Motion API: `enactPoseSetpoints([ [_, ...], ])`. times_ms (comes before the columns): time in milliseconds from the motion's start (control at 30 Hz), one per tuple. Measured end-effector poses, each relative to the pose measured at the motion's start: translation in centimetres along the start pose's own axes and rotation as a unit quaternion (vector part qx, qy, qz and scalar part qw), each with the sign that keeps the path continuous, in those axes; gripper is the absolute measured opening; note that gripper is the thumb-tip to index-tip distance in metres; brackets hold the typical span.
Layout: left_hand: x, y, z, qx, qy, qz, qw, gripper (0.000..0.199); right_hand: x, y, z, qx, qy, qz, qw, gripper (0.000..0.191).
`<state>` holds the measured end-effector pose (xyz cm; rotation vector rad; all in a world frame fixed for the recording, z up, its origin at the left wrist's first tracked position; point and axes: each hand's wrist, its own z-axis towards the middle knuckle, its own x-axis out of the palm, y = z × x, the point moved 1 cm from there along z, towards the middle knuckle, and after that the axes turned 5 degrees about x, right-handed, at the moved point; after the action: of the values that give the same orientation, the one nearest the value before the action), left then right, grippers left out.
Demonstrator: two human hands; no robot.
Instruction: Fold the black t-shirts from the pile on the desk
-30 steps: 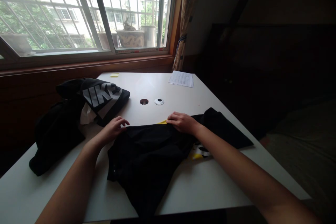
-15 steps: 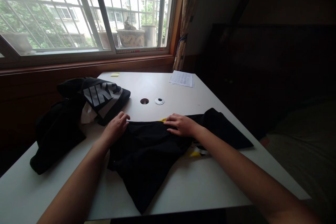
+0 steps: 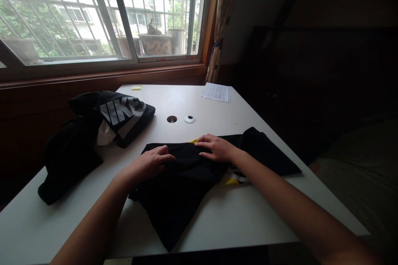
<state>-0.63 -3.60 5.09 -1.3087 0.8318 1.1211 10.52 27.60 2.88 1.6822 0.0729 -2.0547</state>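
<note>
A black garment [image 3: 178, 194] with yellow and white patches lies partly folded on the white table. One dark corner points towards me, and another part reaches out to the right, past my forearm. My left hand [image 3: 154, 160] rests on its left half, fingers loosely extended and slightly bent over the cloth. Near the middle of its far edge, beside a strip of yellow, my right hand [image 3: 214, 148] lies on the fabric with fingers apart. No cloth is visibly pinched in either hand. The garment's underside is hidden.
To the left, a second black garment [image 3: 71, 149] with large grey NIKE lettering lies heaped. The white table [image 3: 248, 211] has a round cable hole [image 3: 172, 119], a loose round cover [image 3: 189, 119], printed papers [image 3: 216, 92] and a yellow note [image 3: 137, 87]. A barred window stands behind.
My left hand has moved right and slightly nearer me, from the garment's far left corner onto its upper surface. My right hand has stayed nearly in place.
</note>
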Motion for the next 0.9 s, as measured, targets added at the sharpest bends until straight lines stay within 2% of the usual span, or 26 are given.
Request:
enactPoseSetpoints([
  [133, 0.3, -0.7, 0.7, 0.037, -0.025, 0.03, 0.999, 0.056, 0.0, 0.0, -0.1, 0.008, 0.0, 0.012, 1.0, 0.041],
  [267, 0.7, -1.0, 0.9, 0.078, -0.024, 0.002, 0.997, 0.059, -0.5, 0.4, -0.2, 0.022, 0.014, 0.014, 1.0, 0.043],
  [367, 0.9, -0.5, 0.8, 0.092, -0.016, -0.043, 0.995, 0.044, -1.2, 2.0, -0.2, 0.016, 0.006, 0.014, 1.0, 0.04],
  [500, 1.3, 0.8, 0.6, 0.105, -0.029, -0.105, 0.988, 0.027, -1.6, 5.8, 0.0, -0.038, 0.023, 0.04, 0.998, 0.031],
  [633, 1.5, 1.6, 0.5, 0.117, -0.042, -0.145, 0.982, 0.023, -0.7, 8.8, 0.1, -0.056, 0.077, 0.05, 0.994, 0.045],
  [700, 1.7, 1.8, 0.4, 0.113, -0.04, -0.159, 0.98, 0.023, -0.1, 9.4, 0.1, -0.034, 0.095, 0.036, 0.994, 0.045],
  [800, 1.8, 1.9, 0.3, 0.104, -0.03, -0.169, 0.98, 0.024, 0.5, 9.5, 0.2, 0.005, 0.106, 0.038, 0.994, 0.035],
  [900, 1.5, 1.5, 0.3, 0.103, -0.035, -0.177, 0.978, 0.019, 0.2, 9.6, 0.3, 0.005, 0.111, 0.078, 0.991, 0.023],
])
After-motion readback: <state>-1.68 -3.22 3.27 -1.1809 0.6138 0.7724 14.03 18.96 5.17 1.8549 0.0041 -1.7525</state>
